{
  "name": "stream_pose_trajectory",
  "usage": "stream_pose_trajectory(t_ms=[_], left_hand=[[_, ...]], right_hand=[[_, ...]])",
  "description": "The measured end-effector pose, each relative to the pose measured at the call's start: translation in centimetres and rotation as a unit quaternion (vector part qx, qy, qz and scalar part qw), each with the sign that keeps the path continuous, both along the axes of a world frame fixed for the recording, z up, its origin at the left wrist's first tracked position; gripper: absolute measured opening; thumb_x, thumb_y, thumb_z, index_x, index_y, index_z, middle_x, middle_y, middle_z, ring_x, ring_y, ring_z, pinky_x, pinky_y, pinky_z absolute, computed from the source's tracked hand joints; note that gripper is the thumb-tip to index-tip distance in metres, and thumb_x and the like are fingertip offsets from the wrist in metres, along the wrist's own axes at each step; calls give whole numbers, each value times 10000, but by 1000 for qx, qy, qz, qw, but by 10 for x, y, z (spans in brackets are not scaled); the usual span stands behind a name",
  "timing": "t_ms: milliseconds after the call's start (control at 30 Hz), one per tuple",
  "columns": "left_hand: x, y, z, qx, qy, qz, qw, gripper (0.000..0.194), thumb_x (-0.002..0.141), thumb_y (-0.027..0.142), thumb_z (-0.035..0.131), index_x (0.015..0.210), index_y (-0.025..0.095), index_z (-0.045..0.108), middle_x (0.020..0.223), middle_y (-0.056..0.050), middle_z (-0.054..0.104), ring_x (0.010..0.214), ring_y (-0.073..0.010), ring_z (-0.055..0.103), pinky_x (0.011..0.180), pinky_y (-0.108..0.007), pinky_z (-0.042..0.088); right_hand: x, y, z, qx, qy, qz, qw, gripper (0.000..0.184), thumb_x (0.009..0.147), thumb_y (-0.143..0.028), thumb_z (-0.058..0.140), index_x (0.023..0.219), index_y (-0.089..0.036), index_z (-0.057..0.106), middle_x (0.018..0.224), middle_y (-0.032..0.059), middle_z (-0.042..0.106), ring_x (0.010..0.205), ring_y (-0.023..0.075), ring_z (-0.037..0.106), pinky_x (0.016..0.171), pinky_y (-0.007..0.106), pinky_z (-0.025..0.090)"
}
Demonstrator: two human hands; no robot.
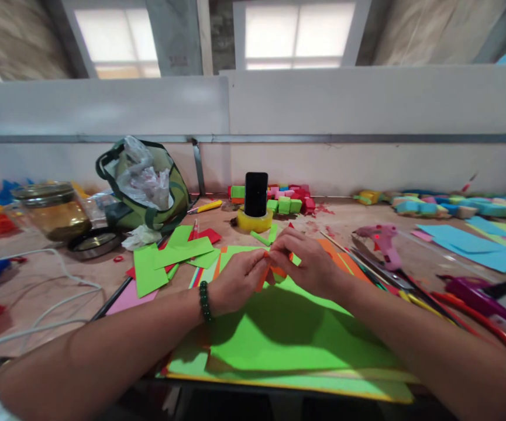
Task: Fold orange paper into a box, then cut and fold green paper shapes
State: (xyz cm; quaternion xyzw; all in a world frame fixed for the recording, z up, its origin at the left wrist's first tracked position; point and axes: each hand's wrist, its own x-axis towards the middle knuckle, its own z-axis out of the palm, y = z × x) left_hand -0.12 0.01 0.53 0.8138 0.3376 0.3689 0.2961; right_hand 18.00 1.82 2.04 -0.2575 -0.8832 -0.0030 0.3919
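Note:
My left hand (240,279), with a dark green bead bracelet at its wrist, pinches a small piece of orange paper (261,282). At its right, my right hand (307,263) closes its fingertips on the same orange piece, which is partly hidden by the fingers. Both hands hover over a stack of coloured sheets with bright green paper (292,339) on top. Cut green strips (182,252) lie to the left of the hands, over red and pink scraps.
A phone (256,194) stands in a yellow tape roll (255,221). Behind are a bag (176,187), glass jar (53,210) and yellow cutter (209,206). On the right lie a pink glue gun (382,241), scissors (384,269) and blue paper (463,240).

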Motion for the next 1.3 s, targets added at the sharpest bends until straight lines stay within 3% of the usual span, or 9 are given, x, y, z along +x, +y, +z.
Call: stream_pose_trajectory(t_ms=[233, 333, 433, 533, 667, 833, 1033, 1133, 1300], left_hand=[[2, -1, 0, -74, 16, -29, 997, 275, 810, 159, 399, 718, 138, 657, 685, -34, 681, 554, -121, 563, 544, -213, 418], [0, 4, 3, -143, -65, -73, 985, 251, 808, 242, 459, 772, 138, 683, 735, -60, 709, 638, -161, 618, 595, -244, 465], [-4, 12, 4, -237, -239, -108, 936, 365, 825, 398, 448, 899, 146, 701, 824, -90, 719, 816, -232, 660, 758, -337, 500], [-6, 17, 4, -307, -344, -46, 886, 336, 788, 397, 529, 979, 165, 679, 922, -85, 708, 822, -208, 655, 762, -334, 503], [0, 15, 1, -285, -255, -5, 924, 252, 738, 315, 683, 926, 147, 681, 990, -80, 684, 797, -153, 630, 684, -251, 500], [7, 11, -1, -208, -168, 27, 963, 337, 847, 421, 529, 818, 113, 663, 778, -80, 689, 705, -158, 636, 614, -246, 499], [7, 7, -1, -200, -102, 16, 974, 126, 714, 174, 593, 605, 124, 632, 542, 11, 596, 486, -80, 503, 502, -187, 407], [8, 6, 0, -203, -95, 10, 975, 119, 738, 189, 569, 694, 124, 659, 580, 10, 610, 498, -74, 492, 509, -180, 402], [7, 8, -1, -206, -92, 2, 974, 200, 801, 270, 508, 762, 118, 630, 641, -13, 613, 530, -84, 520, 547, -200, 433]], right_hand=[[2, 2, 0, -33, 1, 30, 999, 170, 884, -266, 582, 737, -182, 595, 718, 3, 536, 652, 111, 513, 593, 228, 391], [0, 3, 2, -146, 62, 20, 987, 204, 831, -309, 644, 678, -184, 594, 659, -9, 543, 623, 114, 485, 579, 238, 366], [-2, 7, 4, -238, 167, -12, 957, 261, 808, -387, 648, 667, -184, 564, 594, -29, 511, 562, 105, 438, 533, 240, 341], [-3, 11, 3, -281, 230, -28, 931, 336, 868, -489, 522, 702, -198, 497, 545, -56, 453, 474, 88, 400, 466, 231, 336], [-10, 7, -3, -358, 260, -9, 897, 399, 841, -573, 502, 714, -196, 477, 567, -45, 504, 433, 74, 445, 430, 220, 383], [-15, -3, -5, -398, 238, 0, 886, 370, 772, -524, 632, 709, -167, 563, 576, -17, 578, 466, 88, 514, 452, 218, 417], [-11, -2, -3, -338, 177, 37, 924, 275, 717, -399, 735, 792, -159, 622, 662, -22, 580, 546, 92, 539, 501, 222, 424], [-9, 0, 0, -373, 187, 60, 907, 278, 750, -395, 704, 669, -151, 599, 602, -19, 567, 541, 106, 556, 500, 233, 442], [-6, 3, 5, -414, 189, 71, 888, 261, 761, -391, 694, 716, -139, 640, 643, 10, 631, 593, 126, 593, 555, 252, 482]])
